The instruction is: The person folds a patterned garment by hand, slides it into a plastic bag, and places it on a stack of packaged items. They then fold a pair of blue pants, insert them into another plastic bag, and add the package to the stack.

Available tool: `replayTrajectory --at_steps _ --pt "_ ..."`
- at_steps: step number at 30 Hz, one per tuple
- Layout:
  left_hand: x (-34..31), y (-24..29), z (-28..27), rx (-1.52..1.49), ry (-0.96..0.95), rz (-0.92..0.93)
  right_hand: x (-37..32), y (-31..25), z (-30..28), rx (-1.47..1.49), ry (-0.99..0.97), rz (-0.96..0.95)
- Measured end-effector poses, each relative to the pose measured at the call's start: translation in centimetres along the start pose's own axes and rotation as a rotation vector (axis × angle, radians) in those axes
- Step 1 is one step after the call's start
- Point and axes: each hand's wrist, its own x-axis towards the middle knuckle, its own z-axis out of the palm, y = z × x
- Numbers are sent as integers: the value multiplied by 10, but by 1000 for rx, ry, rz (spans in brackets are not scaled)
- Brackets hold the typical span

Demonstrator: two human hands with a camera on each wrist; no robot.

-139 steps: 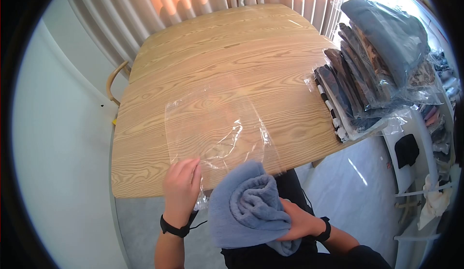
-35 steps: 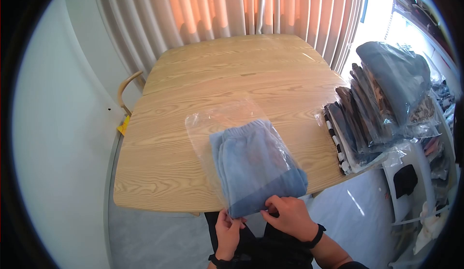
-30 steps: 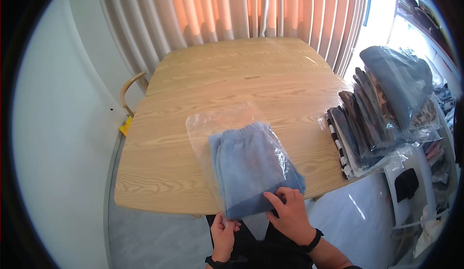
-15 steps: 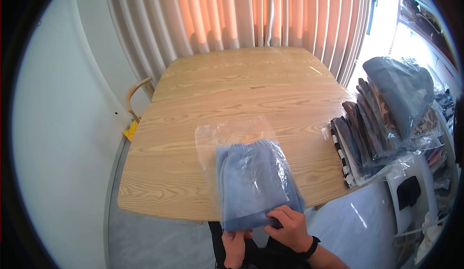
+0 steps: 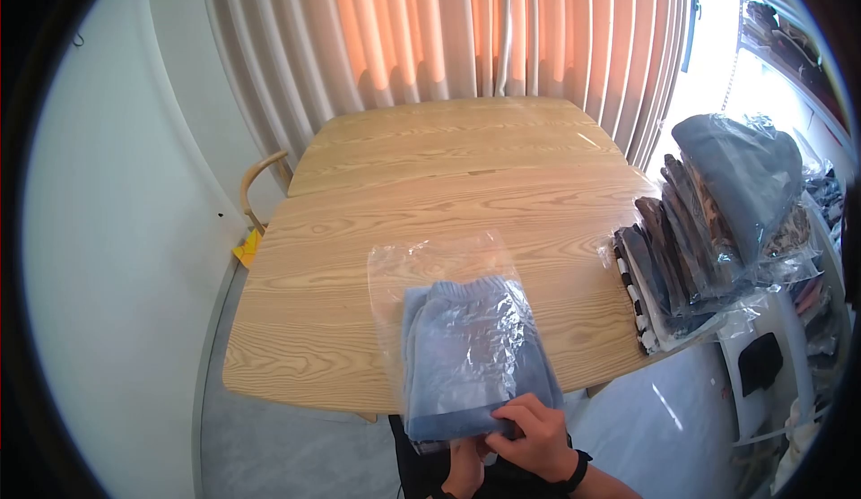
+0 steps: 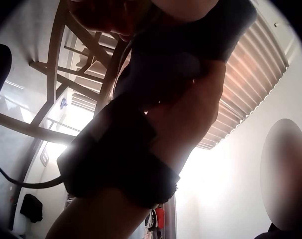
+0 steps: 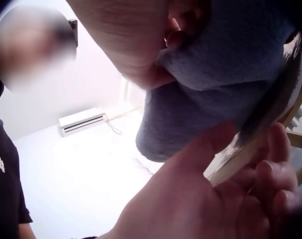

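The right hand (image 5: 531, 429) is curling its fingers (image 5: 513, 407) over the near edge of the clear plastic bag with a folded blue fleece garment inside (image 5: 471, 355), gripping it. Its wrist, which is wearing a black wristband (image 5: 574, 474), is angling in from the lower right. The left hand (image 5: 466, 468) is lying just beneath, mostly hidden. In the right wrist view it is facing palm-up, with its fingers (image 7: 270, 184) loosely bent and its thumb reaching toward the bundle.

A folded garment (image 5: 471, 355) lies inside a plastic bag (image 5: 430, 261) at the bench's (image 5: 359, 230) near edge. Bagged clothes (image 5: 708, 221) are stacked on its right edge. A chair (image 5: 256, 185) stands left, blinds (image 5: 448, 24) behind.
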Motion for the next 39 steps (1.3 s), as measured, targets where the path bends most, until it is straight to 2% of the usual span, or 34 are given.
replayTrajectory --at_steps 2,4,11,14,17,22,25,30,32,34,39 --pt "0 -1 -1 -20 8 -1 -4 2 2 20 -32 -7" --pt "3 -1 -4 154 17 -25 -5 0 2 -1 -62 -4" --pt "-4 10 17 119 127 62 -18 -2 4 -128 -175 31" --pt "-3 10 16 195 156 93 -21 -2 6 -112 -164 25" --pt "-1 7 8 266 113 120 -17 0 8 -137 -175 -16" --pt "-2 16 9 307 35 34 -4 3 18 -166 -180 21" --pt "-3 17 14 209 17 22 5 12 26 -163 -164 37" --pt "-1 12 7 228 -13 18 18 11 31 -180 -189 40" --pt "-2 14 7 214 1 6 20 13 31 -238 -256 21" --pt "-1 14 5 230 -70 6 19 21 35 -248 -231 -21" --pt "-2 11 2 213 -42 9 20 33 44 -272 -239 -70"
